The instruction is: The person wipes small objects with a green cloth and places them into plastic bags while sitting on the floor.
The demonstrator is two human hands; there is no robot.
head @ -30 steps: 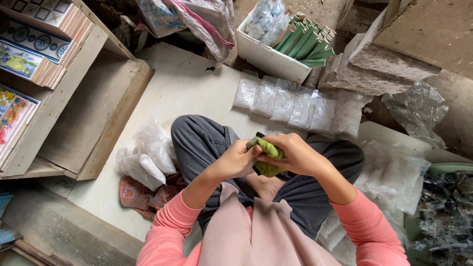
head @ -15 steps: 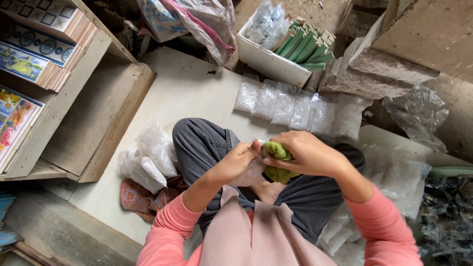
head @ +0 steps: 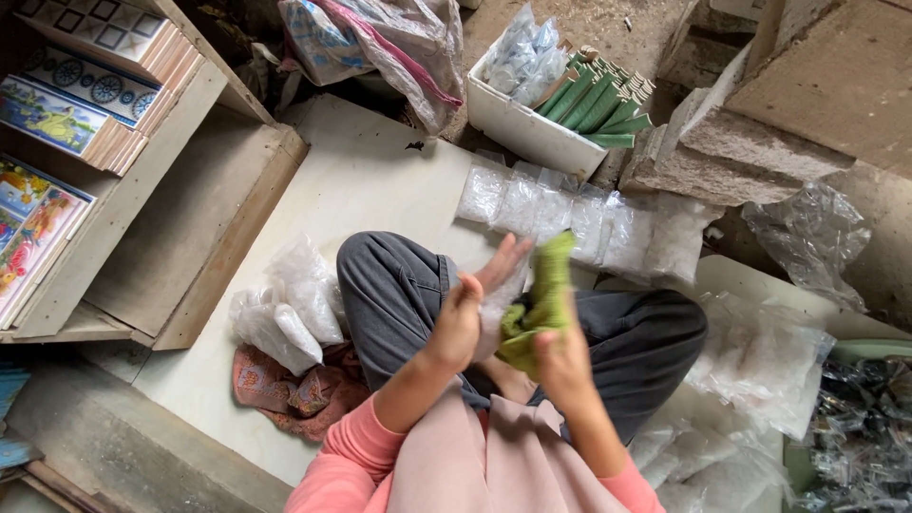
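1. The right hand [head: 562, 356] has its grip pressed together on a green cloth [head: 539, 304], which rises crumpled from the fist up past the fingertips of the other hand.
2. The left hand [head: 467, 309], just left of that grip, stands with its fingers spread and straight; its palm lies against a small clear packet [head: 496, 302] that sits between the two hands, touching the cloth.
3. Both hands hang over the person's crossed legs in grey trousers [head: 399, 294]; pink sleeves [head: 353, 446] cover the forearms.
4. Left of the grip, a heap of clear bags [head: 285, 309] with white contents lies on a pale board [head: 361, 180], on top of a patterned orange cloth [head: 285, 389]. I cannot count them surely; about four show.
5. Beyond the grip, a row of clear flat packets [head: 579, 214] of white stuff lies side by side on the board, about seven of them.
6. Right of the grip, more crumpled clear bags [head: 760, 356] are piled, too tangled to count.
7. Farther beyond, a white box [head: 527, 133] holds clear packets on its left and a slanted rank of green sticks [head: 598, 100] on its right, roughly ten.
8. Far left, a wooden shelf [head: 142, 237] carries stacks of coloured patterned tiles [head: 66, 109], four stacks in view.
9. At the top, a large plastic sack [head: 380, 43] with a pink stripe sags.
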